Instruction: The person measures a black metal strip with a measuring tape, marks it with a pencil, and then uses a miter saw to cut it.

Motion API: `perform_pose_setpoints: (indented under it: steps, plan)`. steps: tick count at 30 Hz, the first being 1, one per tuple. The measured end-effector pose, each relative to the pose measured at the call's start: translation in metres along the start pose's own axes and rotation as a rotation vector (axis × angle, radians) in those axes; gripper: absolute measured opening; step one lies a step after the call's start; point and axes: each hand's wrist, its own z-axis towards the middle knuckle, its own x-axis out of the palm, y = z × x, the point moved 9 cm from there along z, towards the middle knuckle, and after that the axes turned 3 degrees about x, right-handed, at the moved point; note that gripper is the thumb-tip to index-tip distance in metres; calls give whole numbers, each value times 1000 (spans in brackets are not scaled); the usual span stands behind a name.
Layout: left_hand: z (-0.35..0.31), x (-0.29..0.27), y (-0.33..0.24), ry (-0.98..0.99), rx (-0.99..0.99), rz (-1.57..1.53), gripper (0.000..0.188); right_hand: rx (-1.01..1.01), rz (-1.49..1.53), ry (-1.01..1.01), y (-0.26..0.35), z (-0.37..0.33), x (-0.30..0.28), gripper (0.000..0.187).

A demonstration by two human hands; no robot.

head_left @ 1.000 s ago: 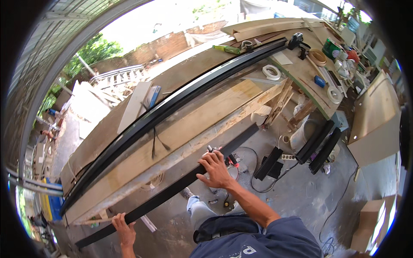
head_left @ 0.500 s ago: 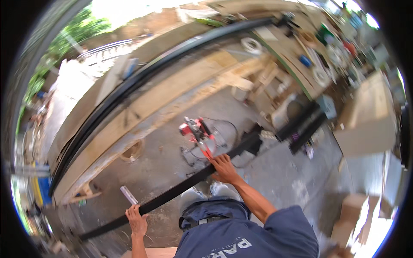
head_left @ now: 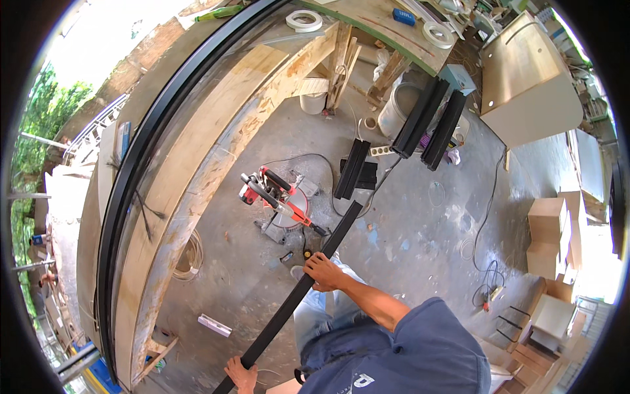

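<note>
A long black profile bar [head_left: 287, 311] lies slantwise across my front, its far end on the right beyond a red mitre saw [head_left: 281, 199]. My right hand [head_left: 325, 271] is closed round the bar near its middle, close to the saw's handle. Lower down, at the bottom edge, my left hand [head_left: 241, 375] grips the same bar; its near end runs out of view. The saw stands on the floor just left of the bar's far end.
Short black profiles [head_left: 352, 169] lie on the floor past the saw, and longer ones [head_left: 423, 118] lean by a white bucket [head_left: 398, 113]. A long wooden bench [head_left: 197, 164] curves along the left. Cartons [head_left: 548, 236] and a cable [head_left: 489, 217] are at right.
My view has turned to the right, and the bar now slants more steeply in it. Both hands keep hold of the bar. The far end has come nearer the saw's handle.
</note>
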Motion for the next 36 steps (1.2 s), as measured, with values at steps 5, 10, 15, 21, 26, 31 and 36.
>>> perform_pose_setpoints:
  steps: [5, 10, 15, 21, 26, 31, 36]
  plan:
    - [49, 53, 9, -20, 37, -13, 60, 66, 20, 51, -32, 10, 48, 60]
    - [114, 110, -11, -119, 114, -44, 56, 116, -95, 70, -95, 23, 96, 69]
    - [174, 150, -50, -225, 167, -65, 57, 117, -142, 84, -164, 45, 123, 64]
    - [260, 215, -90, -247, 153, -143, 60, 41, -194, 26, -243, 90, 162, 64]
    - [347, 277, -107, -267, 295, -169, 69, -70, -244, -54, -307, 138, 201, 67]
    - [432, 329, -117, -298, 418, -168, 63, -162, -277, -165, -361, 179, 237, 66]
    - [503, 355, -130, -326, 465, -159, 57, -131, -253, -276, -408, 204, 264, 69]
